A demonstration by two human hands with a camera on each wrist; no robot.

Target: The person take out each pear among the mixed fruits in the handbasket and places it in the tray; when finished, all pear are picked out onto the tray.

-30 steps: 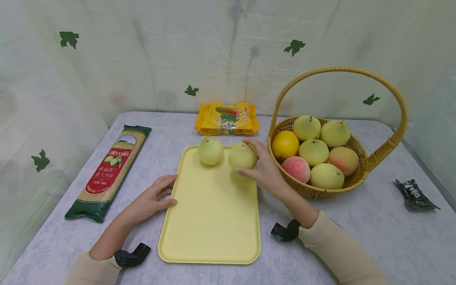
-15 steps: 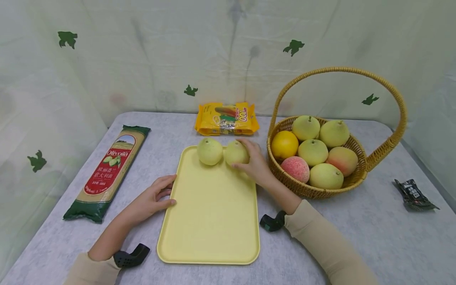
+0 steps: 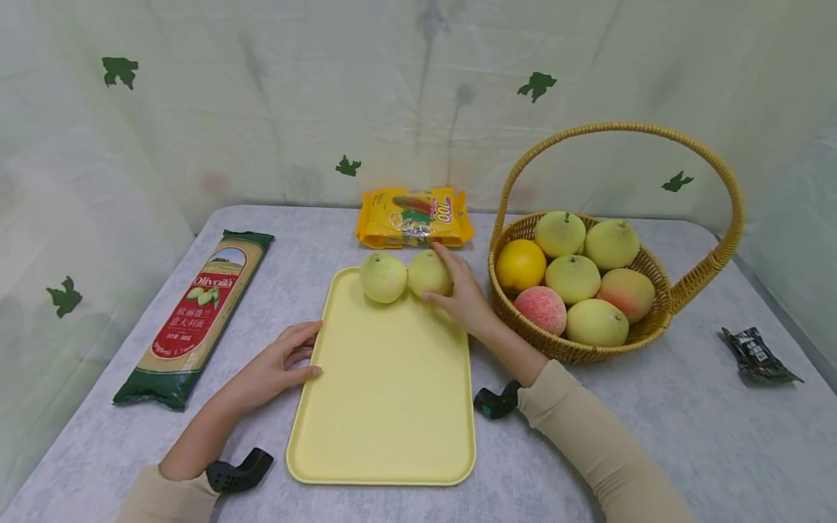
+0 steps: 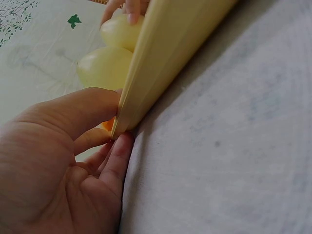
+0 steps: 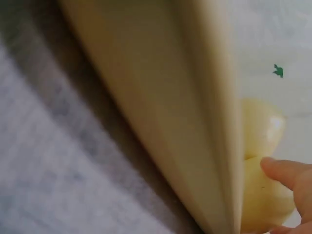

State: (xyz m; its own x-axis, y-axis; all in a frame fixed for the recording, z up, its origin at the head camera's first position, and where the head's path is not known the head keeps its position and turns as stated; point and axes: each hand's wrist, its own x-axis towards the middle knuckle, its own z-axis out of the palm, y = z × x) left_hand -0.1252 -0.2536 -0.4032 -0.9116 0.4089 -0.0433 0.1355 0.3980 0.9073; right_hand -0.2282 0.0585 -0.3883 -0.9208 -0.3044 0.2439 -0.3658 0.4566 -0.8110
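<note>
My left hand [image 3: 271, 370] grips the left rim of a pale yellow tray [image 3: 386, 428], its thumb lying over the edge. In the left wrist view the other fingers [image 4: 117, 163] are at the rim's outer side and underside. At the tray's far right corner my right hand [image 3: 466, 294] holds a round yellow-green pear [image 3: 426, 274], thumb in front and fingers round its right side. A second pear [image 3: 383, 278] sits at the far left corner, touching the held one. In the right wrist view, the tray hides part of both pears.
A wicker basket [image 3: 575, 354] with a tall handle stands right, full of pears, peaches and an orange. Behind the tray lies a yellow snack packet [image 3: 415, 218]. A spaghetti bag [image 3: 196, 319] lies left, a small black wrapped packet [image 3: 758, 356] far right.
My right hand has moved left with its pear, closing the gap to the other pear until they touch. The left hand has stayed at the tray's rim.
</note>
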